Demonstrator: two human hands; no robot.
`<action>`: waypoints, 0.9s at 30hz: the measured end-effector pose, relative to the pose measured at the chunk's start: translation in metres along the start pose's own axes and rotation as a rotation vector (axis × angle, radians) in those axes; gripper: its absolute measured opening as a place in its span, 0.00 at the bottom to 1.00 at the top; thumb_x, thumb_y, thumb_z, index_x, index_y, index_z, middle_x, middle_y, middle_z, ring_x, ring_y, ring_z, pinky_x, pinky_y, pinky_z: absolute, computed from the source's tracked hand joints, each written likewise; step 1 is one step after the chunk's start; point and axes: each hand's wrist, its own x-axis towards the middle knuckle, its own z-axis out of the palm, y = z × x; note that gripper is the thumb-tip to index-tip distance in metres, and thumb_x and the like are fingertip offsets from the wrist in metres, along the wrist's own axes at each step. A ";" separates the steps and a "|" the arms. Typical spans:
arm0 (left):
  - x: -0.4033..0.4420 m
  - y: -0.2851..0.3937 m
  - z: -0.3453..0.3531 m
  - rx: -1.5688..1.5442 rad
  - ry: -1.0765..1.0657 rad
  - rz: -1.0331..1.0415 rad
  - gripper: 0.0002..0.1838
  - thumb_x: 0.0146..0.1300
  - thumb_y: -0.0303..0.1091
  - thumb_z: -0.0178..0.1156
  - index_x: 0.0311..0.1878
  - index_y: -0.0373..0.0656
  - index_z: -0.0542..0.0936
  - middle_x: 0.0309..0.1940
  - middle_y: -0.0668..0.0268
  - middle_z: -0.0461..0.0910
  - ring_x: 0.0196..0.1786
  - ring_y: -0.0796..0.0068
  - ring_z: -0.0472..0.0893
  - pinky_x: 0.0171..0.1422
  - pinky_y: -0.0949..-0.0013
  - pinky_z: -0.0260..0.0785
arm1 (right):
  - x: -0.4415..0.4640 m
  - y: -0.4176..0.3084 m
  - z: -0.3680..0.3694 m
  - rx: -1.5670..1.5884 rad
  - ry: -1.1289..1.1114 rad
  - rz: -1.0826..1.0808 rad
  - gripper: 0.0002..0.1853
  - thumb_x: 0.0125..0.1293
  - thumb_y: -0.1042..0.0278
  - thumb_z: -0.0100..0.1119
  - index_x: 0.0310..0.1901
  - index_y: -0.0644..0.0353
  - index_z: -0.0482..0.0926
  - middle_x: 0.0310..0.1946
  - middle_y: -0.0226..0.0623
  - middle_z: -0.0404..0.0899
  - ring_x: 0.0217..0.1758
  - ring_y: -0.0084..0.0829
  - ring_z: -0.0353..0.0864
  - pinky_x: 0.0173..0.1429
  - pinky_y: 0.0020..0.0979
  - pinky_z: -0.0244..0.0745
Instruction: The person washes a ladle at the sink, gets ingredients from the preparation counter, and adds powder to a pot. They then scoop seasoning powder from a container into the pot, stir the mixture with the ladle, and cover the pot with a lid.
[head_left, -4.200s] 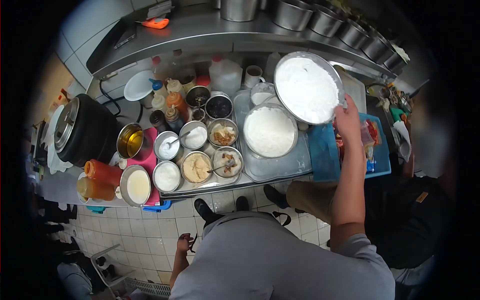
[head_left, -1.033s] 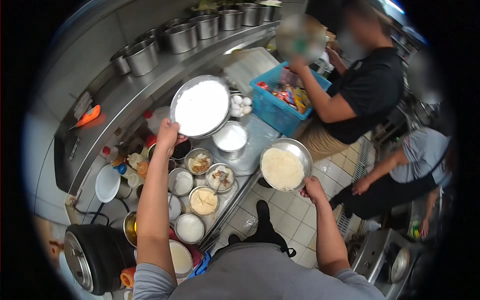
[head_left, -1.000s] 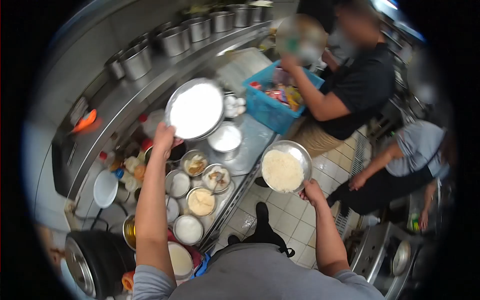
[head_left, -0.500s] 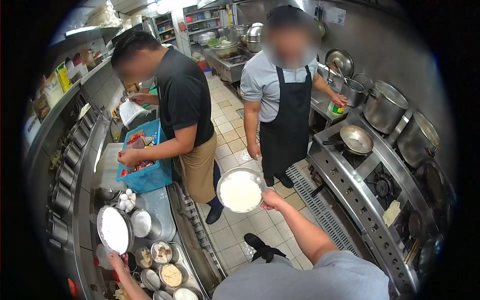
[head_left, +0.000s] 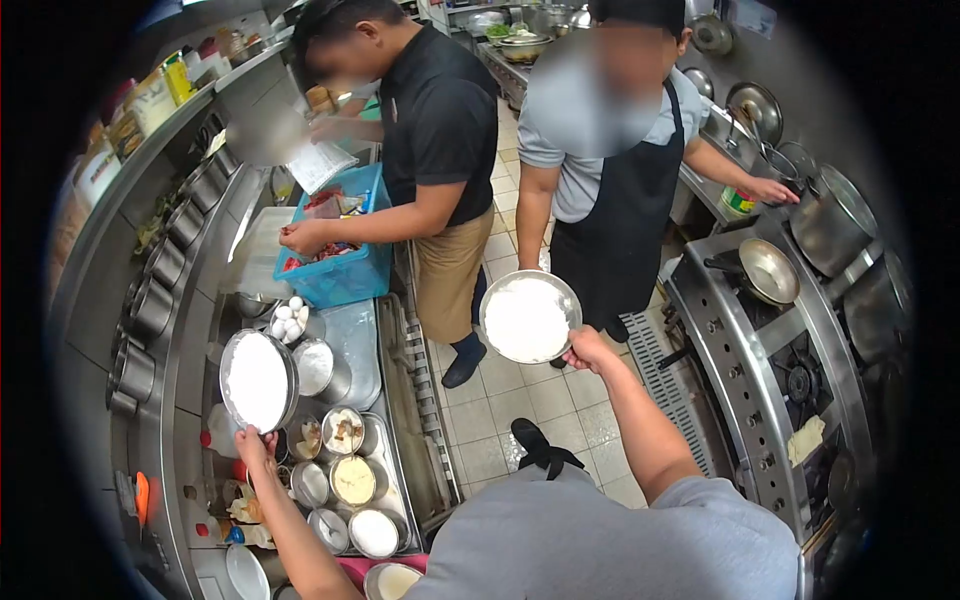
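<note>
My right hand [head_left: 588, 350] grips the rim of a round metal bowl [head_left: 529, 317] of pale powder, held out over the tiled floor. On the left, my left hand [head_left: 257, 446] holds the near edge of a wider metal bowl [head_left: 257, 381] heaped with white powder, above the back of the counter. Beside that bowl stand a container of eggs [head_left: 290, 321] and a pot of white powder [head_left: 314, 367]. Several small metal pots, one with yellowish contents [head_left: 353, 480], stand on a tray nearer my body.
A person in black [head_left: 440, 120] reaches into a blue bin [head_left: 345, 275] of packets. Another person in a black apron [head_left: 620, 210] stands just beyond the right-hand bowl. A stove [head_left: 745, 370] with a pan [head_left: 768, 271] lines the right. Metal pots line the left shelf.
The view has swung from the counter toward the aisle and stove. My right hand, low by my side in the oldest frame, now holds a bowl. The aproned person's hand has left the can.
</note>
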 end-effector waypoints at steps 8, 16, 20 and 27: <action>-0.009 0.006 -0.001 0.011 0.049 0.014 0.06 0.65 0.32 0.51 0.37 0.48 0.63 0.24 0.68 0.71 0.19 0.79 0.72 0.30 0.67 0.80 | 0.012 -0.010 0.019 -0.067 -0.100 0.011 0.20 0.71 0.61 0.40 0.29 0.66 0.76 0.19 0.36 0.78 0.16 0.24 0.72 0.16 0.26 0.63; -0.004 -0.001 -0.007 -0.004 0.058 0.041 0.08 0.63 0.31 0.52 0.38 0.47 0.62 0.22 0.66 0.71 0.18 0.77 0.73 0.25 0.69 0.79 | 0.011 -0.012 0.026 -0.073 -0.117 0.010 0.19 0.70 0.64 0.39 0.29 0.66 0.76 0.19 0.35 0.77 0.15 0.23 0.71 0.15 0.25 0.61; -0.007 -0.001 -0.003 0.041 0.079 0.019 0.06 0.65 0.33 0.53 0.41 0.46 0.66 0.25 0.67 0.73 0.20 0.78 0.73 0.29 0.68 0.80 | 0.009 -0.013 0.032 -0.113 -0.115 0.016 0.19 0.70 0.65 0.40 0.29 0.66 0.77 0.19 0.35 0.77 0.14 0.23 0.71 0.16 0.26 0.62; -0.014 0.001 0.000 -0.010 0.079 0.010 0.11 0.64 0.31 0.52 0.46 0.48 0.61 0.26 0.64 0.72 0.19 0.77 0.73 0.26 0.69 0.79 | 0.007 -0.006 0.043 -0.163 -0.173 0.039 0.20 0.70 0.63 0.43 0.25 0.65 0.77 0.18 0.35 0.77 0.14 0.23 0.71 0.16 0.26 0.62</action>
